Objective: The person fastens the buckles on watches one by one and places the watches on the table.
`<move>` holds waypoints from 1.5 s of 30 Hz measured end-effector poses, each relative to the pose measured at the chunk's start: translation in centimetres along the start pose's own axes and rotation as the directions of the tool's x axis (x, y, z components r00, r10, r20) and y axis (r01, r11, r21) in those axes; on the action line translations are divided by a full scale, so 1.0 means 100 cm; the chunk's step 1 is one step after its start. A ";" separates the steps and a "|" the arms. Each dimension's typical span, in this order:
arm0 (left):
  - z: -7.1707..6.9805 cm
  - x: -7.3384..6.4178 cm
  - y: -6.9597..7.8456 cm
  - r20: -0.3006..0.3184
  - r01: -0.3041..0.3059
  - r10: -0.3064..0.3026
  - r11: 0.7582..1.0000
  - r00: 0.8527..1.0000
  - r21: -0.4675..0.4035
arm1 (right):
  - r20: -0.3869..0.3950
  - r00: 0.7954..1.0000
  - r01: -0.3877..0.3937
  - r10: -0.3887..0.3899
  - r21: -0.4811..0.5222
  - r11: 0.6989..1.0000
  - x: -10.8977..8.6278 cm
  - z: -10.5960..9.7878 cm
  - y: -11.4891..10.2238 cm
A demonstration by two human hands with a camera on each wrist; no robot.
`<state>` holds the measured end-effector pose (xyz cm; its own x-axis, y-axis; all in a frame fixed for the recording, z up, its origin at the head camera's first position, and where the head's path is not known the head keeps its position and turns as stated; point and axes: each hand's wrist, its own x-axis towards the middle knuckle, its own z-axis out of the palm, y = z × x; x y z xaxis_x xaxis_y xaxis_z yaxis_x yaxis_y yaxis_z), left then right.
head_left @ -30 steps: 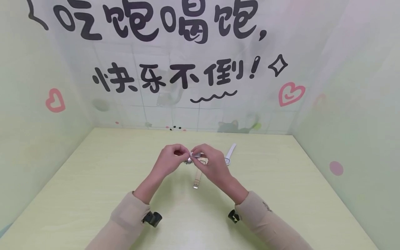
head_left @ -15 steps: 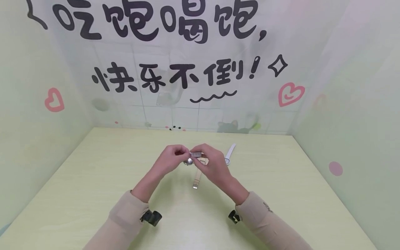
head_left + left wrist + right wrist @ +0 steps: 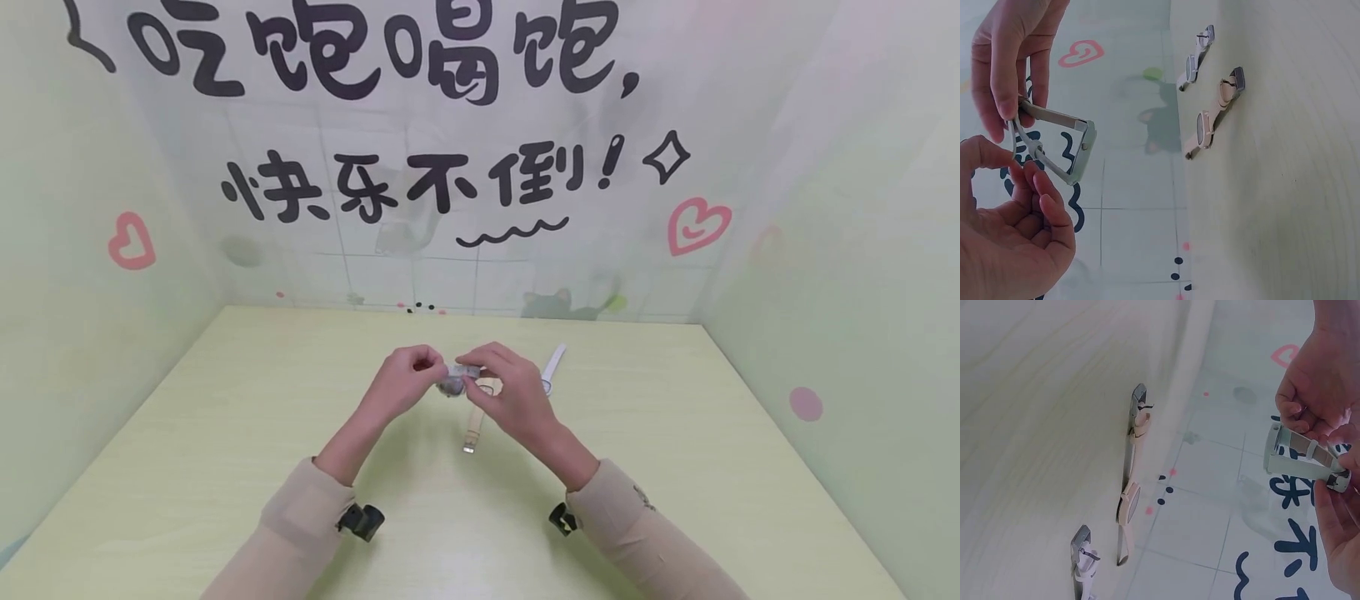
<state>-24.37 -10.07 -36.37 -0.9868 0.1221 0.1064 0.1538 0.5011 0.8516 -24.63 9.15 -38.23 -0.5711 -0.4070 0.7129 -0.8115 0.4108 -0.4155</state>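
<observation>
A wristwatch [image 3: 452, 387] with a pale strap is held up between both hands above the table. Its strap is bent into a loop, with the case hanging lowest; the case edge [image 3: 1086, 150] shows in the left wrist view. My right hand [image 3: 513, 392] pinches the buckle side of the strap between thumb and fingers. From the other side, my left hand [image 3: 405, 383] pinches at a strap end with thumb and forefinger. In the right wrist view the looped watch [image 3: 1300, 465] sits between the fingertips of both hands, which partly hide the strap ends.
On the table [image 3: 300, 417] below lies a beige-strapped watch [image 3: 473, 429], partly hidden under my right hand. Beyond that hand lies a white-strapped watch [image 3: 555, 362]. A printed wall [image 3: 420, 275] stands behind, with side walls left and right.
My left fingers have drawn slightly to the left, and more pale strap shows between the hands. The right hand has shifted a little. Both watches on the table stay put.
</observation>
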 end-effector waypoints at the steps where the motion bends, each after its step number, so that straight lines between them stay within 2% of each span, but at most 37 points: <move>1: 0.000 0.000 0.000 0.003 0.004 -0.004 1.000 1.000 -0.004 | -0.002 1.000 0.000 0.001 0.006 1.000 0.000 0.000 0.000; 7: -0.002 0.001 -0.002 0.006 0.018 -0.018 1.000 1.000 -0.013 | -0.008 1.000 -0.003 0.004 0.019 1.000 0.001 -0.001 -0.001; 12: -0.003 0.001 0.000 0.024 0.005 -0.004 0.997 1.000 -0.073 | 0.010 1.000 0.000 0.001 -0.046 0.999 0.001 -0.002 -0.002; 16: -0.004 0.001 0.003 0.009 -0.002 0.003 0.993 1.000 -0.120 | 0.026 1.000 0.000 0.002 -0.081 0.997 0.003 -0.003 -0.004; 20: -0.005 0.000 0.004 0.003 0.005 -0.005 0.989 1.000 -0.150 | 0.020 1.000 -0.023 0.024 -0.045 0.999 0.004 -0.005 -0.006; 26: -0.004 0.001 0.003 0.025 0.028 -0.023 0.976 0.999 -0.214 | 0.010 0.998 -0.069 0.069 0.021 0.997 0.003 -0.006 -0.007; 31: -0.002 0.001 0.004 0.041 0.030 -0.021 0.975 0.999 -0.221 | 0.012 0.989 -0.146 0.146 0.078 0.986 0.002 -0.006 -0.003; 39: 0.000 0.001 0.009 0.028 -0.013 0.018 0.985 0.999 -0.172 | 0.022 0.981 -0.192 0.191 0.174 0.966 0.001 -0.005 -0.002; 43: 0.000 -0.001 0.006 0.055 -0.072 0.082 0.984 0.995 -0.165 | -0.011 0.976 -0.207 0.215 0.228 0.951 0.000 -0.004 -0.001; 45: 0.001 -0.002 0.003 0.083 -0.116 0.130 0.980 0.988 -0.160 | -0.028 0.973 -0.215 0.230 0.253 0.943 0.001 -0.005 0.000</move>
<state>-24.16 -9.83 -36.22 -0.9507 0.2569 0.1734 0.2569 0.3403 0.9045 -24.59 9.54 -37.89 -0.7385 -0.2788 0.6140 -0.6737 0.2686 -0.6884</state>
